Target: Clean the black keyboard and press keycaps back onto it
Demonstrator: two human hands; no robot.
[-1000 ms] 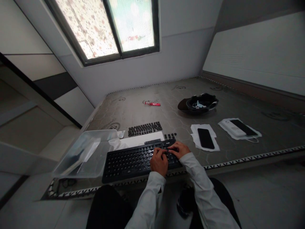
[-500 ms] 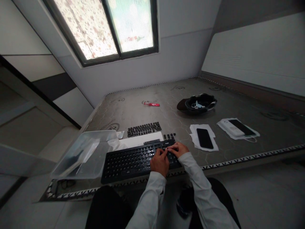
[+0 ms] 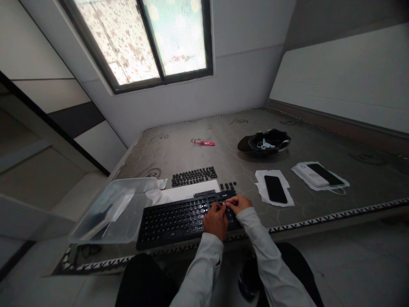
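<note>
A black keyboard (image 3: 171, 221) with bare key positions over much of its surface lies along the front edge of the mattress. My left hand (image 3: 215, 222) rests over its right part, fingers curled in and closed. My right hand (image 3: 238, 204) reaches in from the right with thumb and finger pinched, its tips meeting those of the left hand above the keyboard. Whatever sits between the fingertips is too small to make out. Loose black keycaps (image 3: 194, 175) are laid in rows behind the keyboard, and a smaller group of keycaps (image 3: 228, 186) lies just behind its right end.
A clear plastic bin (image 3: 128, 232) stands left of the keyboard. White paper (image 3: 188, 190) lies behind it. To the right are a phone (image 3: 275, 189) on white wrapping, a white power bank (image 3: 315, 175) beside another phone, and a cap (image 3: 247, 145). A red packet (image 3: 204, 143) lies farther back.
The view has tilted up slightly, so everything sits a little lower. My hands stay together over the keyboard's right part, with only small finger shifts.
</note>
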